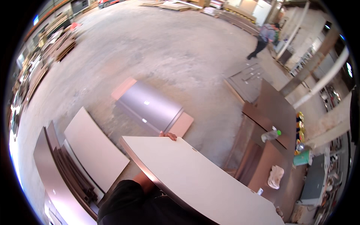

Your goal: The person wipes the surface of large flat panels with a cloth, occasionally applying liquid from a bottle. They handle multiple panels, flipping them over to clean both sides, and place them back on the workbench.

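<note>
A long white panel [195, 172] with a brown edge lies tilted across the front of me. My left forearm passes beneath it, and the fingers of my left hand [169, 135] curl over its far edge, closed on it. At the lower right end only a few fingertips of my right hand [279, 212] show, wrapped round the panel's edge; the rest of that hand is hidden. Just right of the panel stands a brown worktop [266, 165] with a crumpled pale cloth [276, 177] and a clear bottle with a green cap [270, 135].
Stacked shiny brown panels [150, 107] lie on the concrete floor ahead. To the left, another white panel [95, 144] and brown boards [56, 176] lean together. A teal bucket [302, 158] stands right of the worktop. Farther off, a person [264, 39] bends near a pole.
</note>
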Available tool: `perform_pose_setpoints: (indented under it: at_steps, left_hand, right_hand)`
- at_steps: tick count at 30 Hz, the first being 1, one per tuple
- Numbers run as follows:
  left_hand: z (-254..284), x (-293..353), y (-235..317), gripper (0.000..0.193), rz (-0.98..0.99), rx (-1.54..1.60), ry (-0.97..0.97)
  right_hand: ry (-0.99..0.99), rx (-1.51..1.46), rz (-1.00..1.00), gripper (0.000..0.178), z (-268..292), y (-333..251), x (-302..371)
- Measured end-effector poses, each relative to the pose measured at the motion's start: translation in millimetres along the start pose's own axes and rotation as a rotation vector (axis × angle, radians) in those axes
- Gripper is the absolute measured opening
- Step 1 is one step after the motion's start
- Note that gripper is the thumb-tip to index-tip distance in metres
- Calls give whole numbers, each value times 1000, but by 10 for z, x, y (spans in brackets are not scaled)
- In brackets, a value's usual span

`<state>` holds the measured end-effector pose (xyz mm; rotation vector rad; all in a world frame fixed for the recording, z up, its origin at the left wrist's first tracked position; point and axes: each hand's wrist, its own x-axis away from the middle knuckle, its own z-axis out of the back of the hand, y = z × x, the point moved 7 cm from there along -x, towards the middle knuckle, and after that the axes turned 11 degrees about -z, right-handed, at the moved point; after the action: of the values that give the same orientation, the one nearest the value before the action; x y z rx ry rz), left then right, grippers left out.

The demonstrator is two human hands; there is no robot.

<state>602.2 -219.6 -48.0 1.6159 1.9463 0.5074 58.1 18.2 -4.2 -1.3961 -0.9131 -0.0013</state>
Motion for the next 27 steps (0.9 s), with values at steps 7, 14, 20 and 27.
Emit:
perform_pose_setpoints:
  at_steps: [7,14,20,27]
  left_hand:
    - [2631,-381,1177,58,-136,-438,883]
    - [3456,-1862,2605,68,210,-1519,1108]
    - [4661,-3052,2965,49,631,-1982,804]
    - [6089,-3327,2423,48,984,-2122,613]
  right_hand:
    - [-284,327,-253,62,-2948,1405,-99]
    - [-187,592,-460,61,-4687,2772,-260]
    - [4,765,-596,60,-5035,3463,-378]
    - [235,735,-692,60,-4620,3998,-613]
